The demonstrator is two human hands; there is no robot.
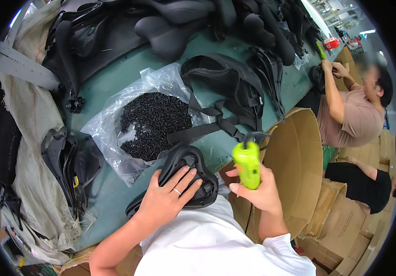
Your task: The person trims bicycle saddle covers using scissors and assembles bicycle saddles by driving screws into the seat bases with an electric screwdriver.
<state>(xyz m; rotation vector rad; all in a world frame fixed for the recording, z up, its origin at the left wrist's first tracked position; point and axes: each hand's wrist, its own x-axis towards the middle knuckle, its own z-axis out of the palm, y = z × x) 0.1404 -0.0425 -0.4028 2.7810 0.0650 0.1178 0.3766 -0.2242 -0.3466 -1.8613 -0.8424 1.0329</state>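
A black bicycle saddle (188,177) rests underside up at the near edge of the table, against my white shirt. My left hand (168,195) lies across it with the fingers stretched and slightly apart, a ring on one of them. To the right, my right hand (260,191) is wrapped round a lime-green electric screwdriver (247,165), raised beside the saddle and slightly blurred. Its dark end points away from me, and its tip is hard to make out. Just beyond the saddle, a clear plastic bag (108,124) lies spread with a heap of small black screws (154,124) in it.
Black padded saddle covers (168,34) pile along the far side of the green table (101,96). A black strapped bag (228,78) lies beyond the screws. Black saddle shells (64,165) stand at left. An open cardboard box (299,161) is at right, near a co-worker (352,112).
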